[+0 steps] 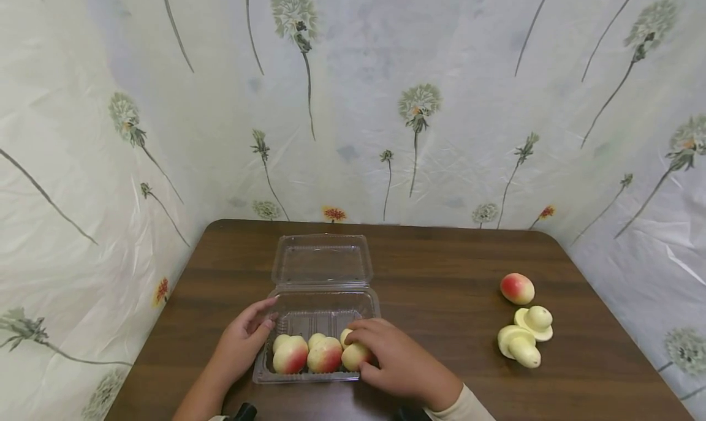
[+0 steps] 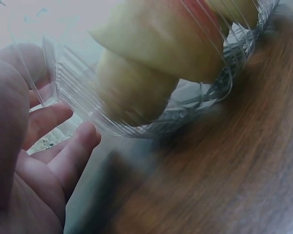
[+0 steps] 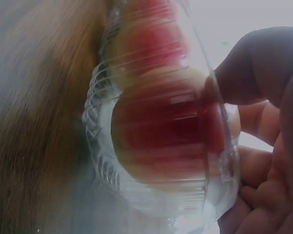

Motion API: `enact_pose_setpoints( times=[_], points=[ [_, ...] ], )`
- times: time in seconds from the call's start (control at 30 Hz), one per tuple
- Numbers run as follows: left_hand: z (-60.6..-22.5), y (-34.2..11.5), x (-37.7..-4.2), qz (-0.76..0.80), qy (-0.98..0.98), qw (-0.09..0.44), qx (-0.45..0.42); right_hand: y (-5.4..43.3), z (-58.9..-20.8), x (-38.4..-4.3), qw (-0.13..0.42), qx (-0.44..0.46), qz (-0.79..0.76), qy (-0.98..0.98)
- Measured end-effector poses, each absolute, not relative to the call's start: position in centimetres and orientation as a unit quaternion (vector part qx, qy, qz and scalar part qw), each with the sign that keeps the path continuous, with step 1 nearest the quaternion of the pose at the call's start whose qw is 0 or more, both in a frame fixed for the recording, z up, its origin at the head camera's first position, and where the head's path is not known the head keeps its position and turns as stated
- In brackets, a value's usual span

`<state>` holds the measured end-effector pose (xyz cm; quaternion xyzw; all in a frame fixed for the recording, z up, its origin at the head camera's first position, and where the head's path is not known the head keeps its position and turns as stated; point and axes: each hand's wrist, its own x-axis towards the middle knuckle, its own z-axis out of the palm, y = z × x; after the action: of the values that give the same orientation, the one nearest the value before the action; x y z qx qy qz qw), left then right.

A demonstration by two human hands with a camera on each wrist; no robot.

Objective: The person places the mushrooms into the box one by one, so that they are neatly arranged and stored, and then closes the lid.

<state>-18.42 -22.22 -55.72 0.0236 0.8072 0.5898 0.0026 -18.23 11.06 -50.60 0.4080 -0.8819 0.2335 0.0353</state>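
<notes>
A clear plastic clamshell container (image 1: 309, 381) lies open on the table, its lid (image 1: 322, 265) folded back away from me. Red-blushed yellow peaches (image 1: 325, 355) sit in a row along its near side, and paler rounded pieces (image 1: 316, 340) show behind them. My left hand (image 1: 244, 341) holds the container's left wall; through the plastic in the left wrist view, a peach (image 2: 161, 44) rests over a pale piece (image 2: 132, 92). At the front right corner, my right hand (image 1: 391, 356) curls its fingers and thumb around the rightmost peach (image 1: 355, 356), partly hiding it.
Toward the right side of the brown wooden table (image 1: 441, 286) lies a single peach (image 1: 517, 288). Two pale yellow mushroom-shaped pieces (image 1: 534, 323) lie close together just nearer. A dandelion-patterned sheet (image 1: 353, 102) hangs behind the table and along both sides.
</notes>
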Motion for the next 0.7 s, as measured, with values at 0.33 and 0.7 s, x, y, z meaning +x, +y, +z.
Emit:
enact_pose_setpoints(
  times=[0.33, 0.7],
  points=[
    [-55.55, -22.2, -18.33, 0.594, 0.804, 0.004, 0.03, 10.76, -50.8, -18.15, 0.019, 0.398, 0.209, -0.893],
    [-55.47, -22.24, -18.3, 0.603, 0.797, 0.011, 0.024, 10.89, -51.01, -18.32, 0.058, 0.402, 0.255, -0.877]
  ],
)
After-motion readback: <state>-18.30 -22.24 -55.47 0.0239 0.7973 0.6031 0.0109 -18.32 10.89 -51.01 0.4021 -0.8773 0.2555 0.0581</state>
